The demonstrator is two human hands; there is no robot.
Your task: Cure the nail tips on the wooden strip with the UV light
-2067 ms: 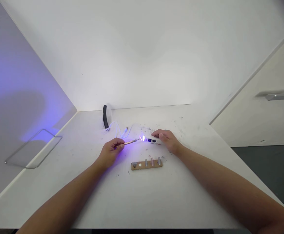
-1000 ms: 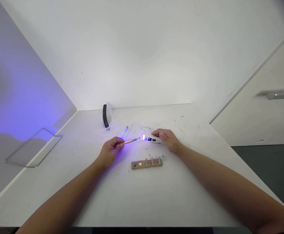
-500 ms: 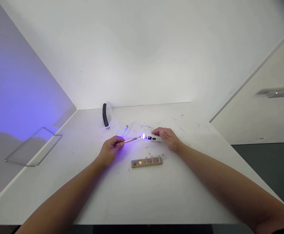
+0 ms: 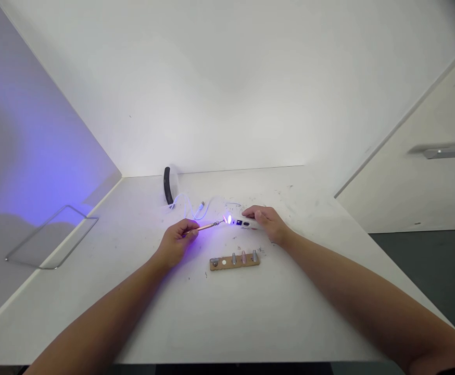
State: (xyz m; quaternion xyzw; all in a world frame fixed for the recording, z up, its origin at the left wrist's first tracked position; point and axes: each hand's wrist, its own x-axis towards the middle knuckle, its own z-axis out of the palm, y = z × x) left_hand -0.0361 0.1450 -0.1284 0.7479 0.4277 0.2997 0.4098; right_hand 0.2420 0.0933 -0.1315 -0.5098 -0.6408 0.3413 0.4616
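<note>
Pinched in my left hand (image 4: pixel 176 240) is a slim copper-coloured pen-like holder (image 4: pixel 206 226), its tip pointing right. At that tip sits a small nail-like piece (image 4: pixel 225 220), washed out by violet light. My right hand (image 4: pixel 269 223) is closed around a white handheld UV lamp (image 4: pixel 247 223) with a small dark display and button. The lamp's lit end faces the piece, very close to it; whether they touch I cannot tell. Below lies a brown strip stand (image 4: pixel 229 263) carrying several glittery false nails (image 4: pixel 243 257), grey and pinkish.
A white USB cable (image 4: pixel 188 200) curls behind my left hand, near a curved black-edged object (image 4: pixel 167 186). A wire frame (image 4: pixel 53 237) leans at the left wall. Dark specks dot the white table (image 4: pixel 219 317). A handle (image 4: pixel 450 152) is on the right panel.
Both hands keep their hold, and the lit lamp stays at the holder's tip. The whole view has shifted very slightly; otherwise little differs.
</note>
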